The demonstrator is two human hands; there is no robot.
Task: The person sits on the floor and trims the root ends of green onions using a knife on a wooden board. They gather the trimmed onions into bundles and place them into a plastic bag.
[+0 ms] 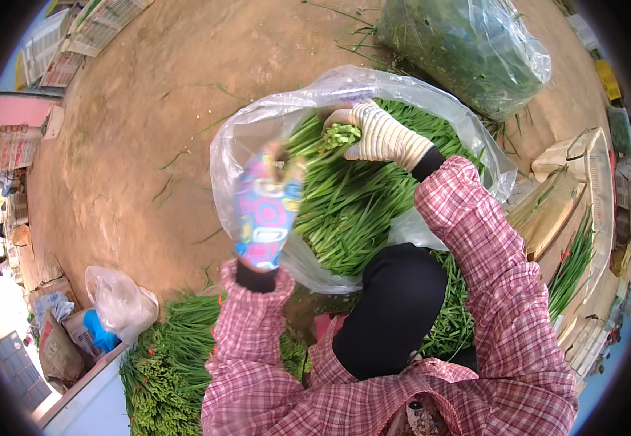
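Observation:
My right hand [378, 136], in a striped knit glove, grips a small bunch of green stalks [340, 135] that look like garlic chives. Pale cut ends show beside its fingers. My left hand [267, 210], in a patterned blue and pink glove, is blurred at the left end of that bunch; whether its fingers hold any stalks is unclear. Both hands are over a large clear plastic bag [239, 122] with its mouth spread wide. Loose green stalks [353, 201] fill much of the bag, which sits in front of my knee.
A full, clear plastic bag of greens [457, 54] lies beyond on the dirt floor [130, 125]. Banded bundles of stalks [168, 370] are piled at lower left, near a crumpled plastic bag [122, 300]. A pale plastic crate [601, 180] at right holds another banded bundle [571, 267].

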